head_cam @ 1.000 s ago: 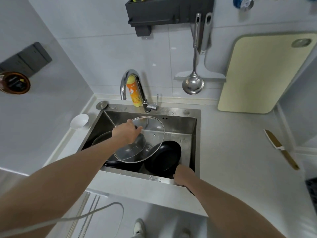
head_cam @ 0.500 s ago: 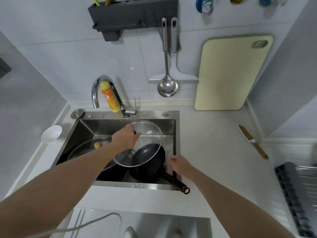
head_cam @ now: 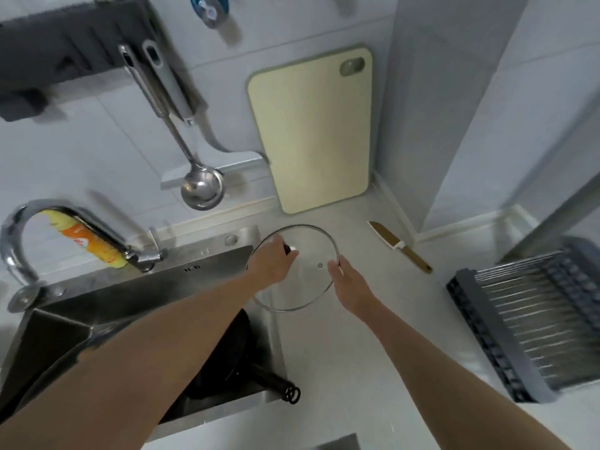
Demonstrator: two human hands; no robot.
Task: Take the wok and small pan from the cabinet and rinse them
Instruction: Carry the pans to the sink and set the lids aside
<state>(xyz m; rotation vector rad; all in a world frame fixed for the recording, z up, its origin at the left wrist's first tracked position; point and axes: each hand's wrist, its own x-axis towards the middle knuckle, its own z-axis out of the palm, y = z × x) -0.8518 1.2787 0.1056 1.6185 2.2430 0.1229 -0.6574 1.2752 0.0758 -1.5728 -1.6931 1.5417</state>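
- The left hand (head_cam: 271, 262) is gripping the dark knob at the middle of a glass lid (head_cam: 293, 267), fingers curled round it from above, so the knob is mostly hidden under them.
- The right hand (head_cam: 348, 280) is touching the lid's metal rim at its right edge; the thumb and fingertips are lying against the rim, but whether they are pinching it or only steadying it cannot be told.
- The lid is sitting over the white counter (head_cam: 373, 336), just right of the sink (head_cam: 136, 287), with its left edge near the sink's rim. Whether it is resting on the counter or being held just above cannot be told.
- A dark pan (head_cam: 240, 349) is lying in the sink below the left forearm, mostly covered by the arm, well apart from both hands; its black handle (head_cam: 276, 383) is sticking out over the sink's right front corner, ending in a ring.
- It cannot be told from this view whether this is the wok or the small pan.
- A curved faucet (head_cam: 39, 222) is standing behind the sink, with an orange and yellow bottle (head_cam: 87, 243) behind it.
- A ladle (head_cam: 201, 186) is hanging on the wall, a pale cutting board (head_cam: 311, 131) is leaning beside it, a knife (head_cam: 399, 246) is lying on the counter, and a drying rack (head_cam: 526, 316) is sitting at the far right.
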